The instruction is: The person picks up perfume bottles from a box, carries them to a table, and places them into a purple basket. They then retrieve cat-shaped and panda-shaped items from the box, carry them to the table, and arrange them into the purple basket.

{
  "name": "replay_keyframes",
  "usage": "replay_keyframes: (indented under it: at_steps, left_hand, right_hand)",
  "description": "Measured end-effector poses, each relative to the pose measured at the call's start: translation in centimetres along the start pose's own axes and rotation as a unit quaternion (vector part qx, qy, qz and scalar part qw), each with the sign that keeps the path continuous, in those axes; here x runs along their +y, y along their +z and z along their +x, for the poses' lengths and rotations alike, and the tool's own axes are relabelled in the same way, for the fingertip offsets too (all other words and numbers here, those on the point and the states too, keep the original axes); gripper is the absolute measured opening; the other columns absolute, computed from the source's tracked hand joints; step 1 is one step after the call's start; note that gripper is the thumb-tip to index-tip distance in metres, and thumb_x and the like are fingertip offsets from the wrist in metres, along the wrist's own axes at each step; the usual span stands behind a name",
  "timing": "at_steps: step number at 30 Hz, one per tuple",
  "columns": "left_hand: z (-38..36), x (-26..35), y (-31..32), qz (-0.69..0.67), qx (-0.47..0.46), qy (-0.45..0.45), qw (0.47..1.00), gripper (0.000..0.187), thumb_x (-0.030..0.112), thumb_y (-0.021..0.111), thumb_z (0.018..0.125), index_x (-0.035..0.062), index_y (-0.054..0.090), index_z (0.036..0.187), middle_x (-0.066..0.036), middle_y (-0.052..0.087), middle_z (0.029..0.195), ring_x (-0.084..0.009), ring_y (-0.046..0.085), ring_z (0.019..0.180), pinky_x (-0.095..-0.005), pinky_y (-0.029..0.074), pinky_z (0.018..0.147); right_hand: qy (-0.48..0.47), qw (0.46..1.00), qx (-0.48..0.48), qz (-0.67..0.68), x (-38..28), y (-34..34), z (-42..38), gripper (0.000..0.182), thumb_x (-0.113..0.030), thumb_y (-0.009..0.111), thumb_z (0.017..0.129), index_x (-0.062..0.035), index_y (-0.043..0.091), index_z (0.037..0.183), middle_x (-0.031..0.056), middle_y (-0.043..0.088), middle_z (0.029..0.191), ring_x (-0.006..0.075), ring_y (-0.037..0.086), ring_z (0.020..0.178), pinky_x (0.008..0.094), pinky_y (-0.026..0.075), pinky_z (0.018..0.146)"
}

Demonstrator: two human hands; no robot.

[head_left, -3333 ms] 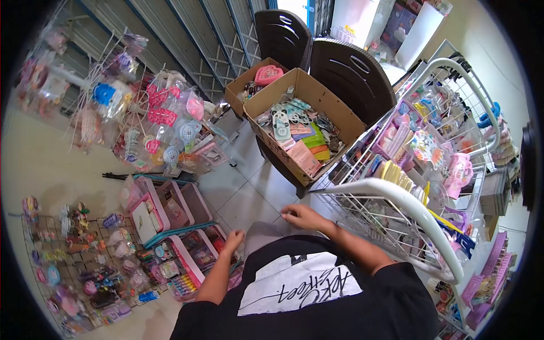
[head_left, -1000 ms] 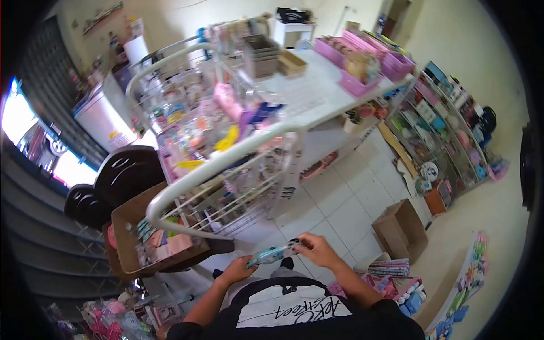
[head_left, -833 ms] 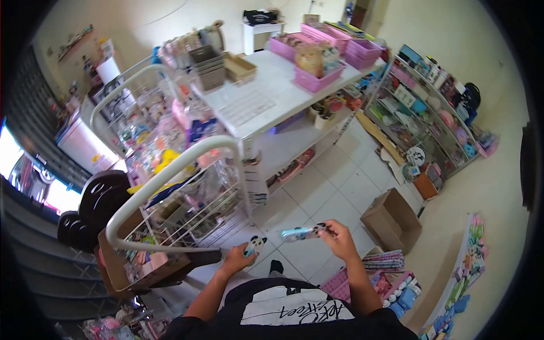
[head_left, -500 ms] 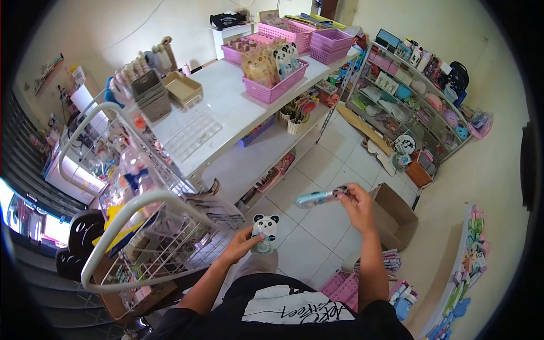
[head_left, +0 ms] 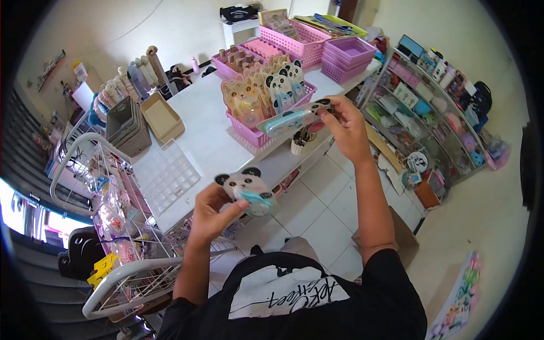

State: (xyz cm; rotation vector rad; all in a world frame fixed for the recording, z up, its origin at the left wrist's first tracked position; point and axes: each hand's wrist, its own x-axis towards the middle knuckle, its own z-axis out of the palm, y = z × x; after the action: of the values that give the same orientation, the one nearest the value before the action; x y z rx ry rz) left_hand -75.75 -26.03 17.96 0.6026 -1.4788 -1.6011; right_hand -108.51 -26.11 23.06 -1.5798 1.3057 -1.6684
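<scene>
My left hand (head_left: 215, 212) holds a panda-faced blister pack (head_left: 247, 184) with its thumb across the front. Inside that pack is a rounded aqua item whose kind I cannot make out. Between the thumb and fingers of my right hand (head_left: 344, 126) is a second panda pack (head_left: 290, 121), seen nearly edge-on with aqua inside. This one hangs in front of a pink basket (head_left: 255, 137), where tan animal-faced packs (head_left: 245, 99) and other panda packs (head_left: 280, 90) stand upright.
On the white table (head_left: 207, 122) lie a clear compartment tray (head_left: 165, 174), a tan bin (head_left: 161, 116), grey baskets (head_left: 127, 124) and stacked purple baskets (head_left: 347, 59). A wire cart (head_left: 133, 263) stands left. Shelves (head_left: 422, 107) line the right wall; a cardboard box (head_left: 399, 232) is on the floor.
Both hands have risen with their packs, and my view is now closer to the table and pink basket. The right pack has come in front of the basket.
</scene>
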Motion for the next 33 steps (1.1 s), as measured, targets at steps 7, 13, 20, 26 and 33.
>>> replay_keyframes:
  at_steps: [7, 13, 20, 26, 33]
  left_hand:
    - [3.4, -0.6, 1.5, 0.000, 0.154, 0.053, 0.987, 0.033, -0.001, 0.073, 0.082, -0.0036, 0.062, 0.113, -0.012, 0.069, 0.104, -0.0169, 0.065, 0.098, -0.0325, 0.050, 0.091]
    - [5.6, 0.8, 2.5, 0.048, 0.287, 0.104, 0.951, 0.036, 0.000, 0.069, 0.083, -0.0044, 0.058, 0.116, -0.012, 0.068, 0.105, -0.0172, 0.066, 0.096, -0.0305, 0.051, 0.089]
    - [11.5, 2.9, 2.7, 0.139, 0.289, 0.153, 0.935, 0.037, 0.001, 0.070, 0.086, -0.0055, 0.057, 0.120, -0.012, 0.067, 0.109, -0.0169, 0.064, 0.101, -0.0306, 0.050, 0.091]
    - [15.8, 1.5, 2.1, 0.183, 0.266, 0.134, 0.937, 0.031, 0.005, 0.073, 0.085, -0.0019, 0.061, 0.113, -0.008, 0.068, 0.103, -0.0135, 0.064, 0.093, -0.0284, 0.052, 0.083]
    - [17.0, 1.6, 2.2, 0.171, 0.273, 0.149, 0.935, 0.028, 0.010, 0.076, 0.084, 0.0003, 0.064, 0.107, -0.005, 0.069, 0.098, -0.0104, 0.064, 0.087, -0.0261, 0.052, 0.077]
  right_hand:
    - [-0.108, 0.991, -0.062, -0.043, 3.4, -0.6, 8.5, 0.021, -0.004, 0.061, 0.090, 0.0002, 0.062, 0.110, 0.0020, 0.065, 0.092, 0.0085, 0.059, 0.085, 0.0255, 0.047, 0.074]
    - [-0.200, 0.941, -0.250, -0.112, 0.7, -0.3, 16.2, 0.026, -0.007, 0.058, 0.088, -0.0029, 0.064, 0.113, 0.0102, 0.070, 0.087, 0.0172, 0.064, 0.071, 0.0316, 0.050, 0.066]
    - [-0.409, 0.799, -0.369, -0.241, 4.1, 3.6, 15.6, 0.036, -0.003, 0.060, 0.083, -0.0016, 0.058, 0.119, 0.0151, 0.064, 0.103, 0.0329, 0.062, 0.099, 0.0435, 0.048, 0.087]
    - [-0.365, 0.815, -0.385, -0.232, 3.3, 2.5, 16.3, 0.037, -0.005, 0.061, 0.083, -0.0037, 0.059, 0.120, 0.0149, 0.064, 0.102, 0.0338, 0.061, 0.098, 0.0440, 0.048, 0.087]
    - [-0.373, 0.829, -0.375, -0.180, 4.6, 1.5, 17.0, 0.037, -0.005, 0.062, 0.083, -0.0048, 0.062, 0.120, 0.0142, 0.064, 0.096, 0.0336, 0.061, 0.092, 0.0438, 0.049, 0.082]
